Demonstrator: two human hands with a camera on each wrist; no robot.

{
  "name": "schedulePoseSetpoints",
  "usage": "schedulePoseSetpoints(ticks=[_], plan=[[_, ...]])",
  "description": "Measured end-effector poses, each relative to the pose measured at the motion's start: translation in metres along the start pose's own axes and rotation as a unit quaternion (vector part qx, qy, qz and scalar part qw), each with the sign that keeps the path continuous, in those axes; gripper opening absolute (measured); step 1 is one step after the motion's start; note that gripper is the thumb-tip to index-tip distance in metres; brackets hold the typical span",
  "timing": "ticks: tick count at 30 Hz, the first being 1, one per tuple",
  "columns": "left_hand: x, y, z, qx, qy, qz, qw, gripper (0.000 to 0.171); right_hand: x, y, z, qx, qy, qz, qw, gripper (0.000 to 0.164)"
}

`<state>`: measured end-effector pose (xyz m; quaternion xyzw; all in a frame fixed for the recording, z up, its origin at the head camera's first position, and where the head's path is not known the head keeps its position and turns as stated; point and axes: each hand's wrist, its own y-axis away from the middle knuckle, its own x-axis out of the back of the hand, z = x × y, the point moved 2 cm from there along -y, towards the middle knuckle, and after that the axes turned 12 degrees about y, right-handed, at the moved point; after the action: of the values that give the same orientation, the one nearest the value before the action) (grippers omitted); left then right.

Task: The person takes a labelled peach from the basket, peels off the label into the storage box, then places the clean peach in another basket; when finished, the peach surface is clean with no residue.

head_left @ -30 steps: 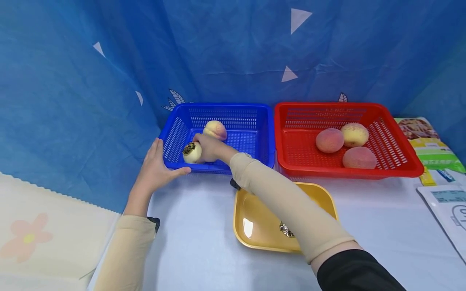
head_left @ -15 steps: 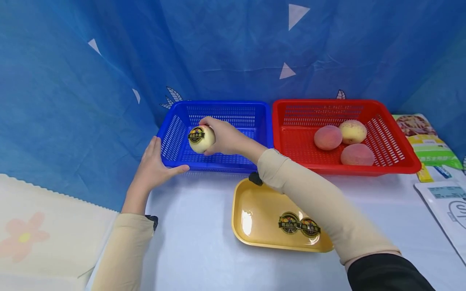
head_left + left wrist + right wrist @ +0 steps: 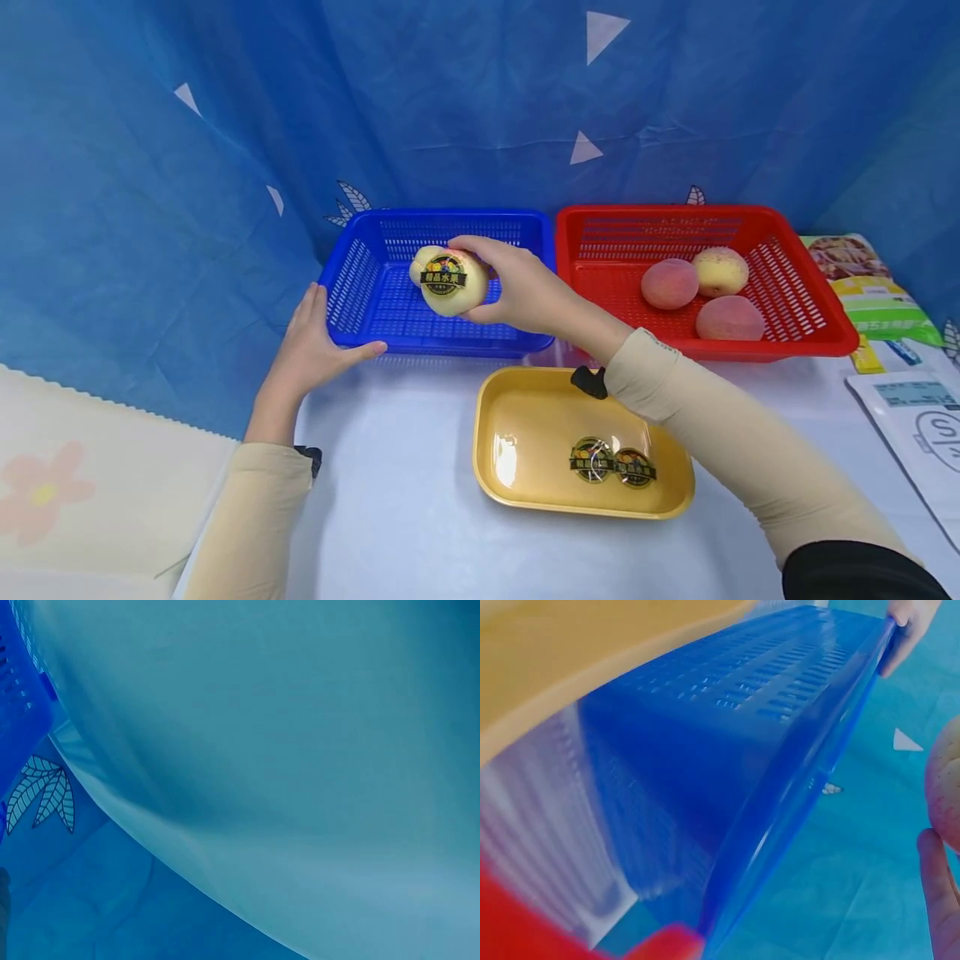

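Note:
In the head view my right hand [image 3: 521,287] grips a pale peach [image 3: 452,283] above the blue basket [image 3: 442,343]. A round black-and-gold sticker [image 3: 443,276] faces up on the peach. Another pale peach [image 3: 422,260] lies in the basket, mostly hidden behind the held one. My left hand [image 3: 311,354] rests at the basket's near left corner, fingers straight along the side and thumb along the front rim. In the right wrist view the held peach [image 3: 946,784] and a fingertip of mine show at the right edge. The left wrist view shows only cloth and a basket corner.
A red basket [image 3: 720,350] stands right of the blue one, holding two pinkish peaches [image 3: 670,284] and a yellowish one [image 3: 721,271]. In front lies a gold tray [image 3: 525,425] with two round stickers [image 3: 613,462]. Food packets [image 3: 885,304] and a white pouch [image 3: 918,433] are at the right.
My right hand has lifted the stickered peach from the blue basket's floor and carried it rightward. The left hand stays at the corner. The gold tray is less covered by my arm.

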<state>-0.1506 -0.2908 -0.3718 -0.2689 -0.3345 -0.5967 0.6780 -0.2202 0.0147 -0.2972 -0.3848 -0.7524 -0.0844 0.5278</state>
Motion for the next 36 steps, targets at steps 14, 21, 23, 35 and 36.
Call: schedulePoseSetpoints(ticks=[14, 21, 23, 35, 36], plan=[[0.004, 0.006, 0.014, -0.004, -0.018, -0.01, 0.9998, 0.136, 0.024, 0.055, 0.011, -0.013, 0.014, 0.035, 0.999, 0.083], [-0.013, 0.024, 0.08, -0.119, 0.099, 0.041, 0.987, 0.079, 0.029, 0.073, 0.015, -0.008, 0.029, 0.054, 0.998, 0.085], [-0.022, 0.033, 0.104, -0.176, 0.147, 0.057, 0.9717, 0.062, 0.03, 0.077, 0.015, -0.005, 0.032, 0.059, 0.998, 0.086], [-0.068, 0.06, 0.18, -0.269, 0.277, 0.047, 0.9215, 0.032, 0.028, 0.09, 0.021, 0.01, 0.082, 0.081, 0.993, 0.084], [-0.071, 0.06, 0.181, -0.268, 0.276, 0.05, 0.9217, 0.032, 0.028, 0.091, 0.021, 0.01, 0.084, 0.082, 0.993, 0.083]])
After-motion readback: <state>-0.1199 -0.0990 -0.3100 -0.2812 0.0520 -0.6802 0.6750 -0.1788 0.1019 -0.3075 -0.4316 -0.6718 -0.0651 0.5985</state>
